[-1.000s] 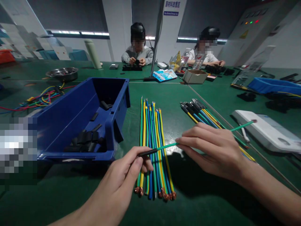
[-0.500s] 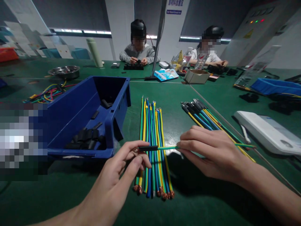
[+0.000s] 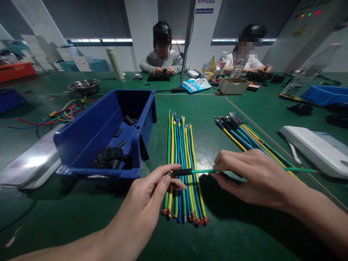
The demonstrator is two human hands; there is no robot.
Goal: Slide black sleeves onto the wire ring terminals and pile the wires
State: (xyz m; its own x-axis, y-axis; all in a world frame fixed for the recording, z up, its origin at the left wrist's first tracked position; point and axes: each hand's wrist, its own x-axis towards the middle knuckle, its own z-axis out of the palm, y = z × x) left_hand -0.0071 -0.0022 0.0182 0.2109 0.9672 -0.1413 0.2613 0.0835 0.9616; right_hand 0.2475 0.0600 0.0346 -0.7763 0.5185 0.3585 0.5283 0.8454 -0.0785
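A green wire (image 3: 202,171) is stretched between my hands, with a black sleeve (image 3: 182,172) around its left end. My left hand (image 3: 152,195) pinches the metal terminal at that end, thumb and index finger closed. My right hand (image 3: 250,172) grips the wire further along, and its other end sticks out past the hand. Beneath the sleeve lies a row of blue, green and yellow wires (image 3: 187,145) with bare copper near ends. Beyond my right hand, a bundle of wires with black-sleeved terminals (image 3: 236,127) lies partly covered.
A blue bin (image 3: 95,172) holding short black sleeves (image 3: 108,156) stands left. Behind it are tangled wires (image 3: 67,110) and a metal bowl (image 3: 84,86). At right lies a white device (image 3: 312,148). Two people (image 3: 163,58) sit across the green table, near a small cardboard box (image 3: 233,86).
The whole view has shifted, so things sit further right. My left fingers have closed more on the terminal end. Both hands still hold the green wire over the row.
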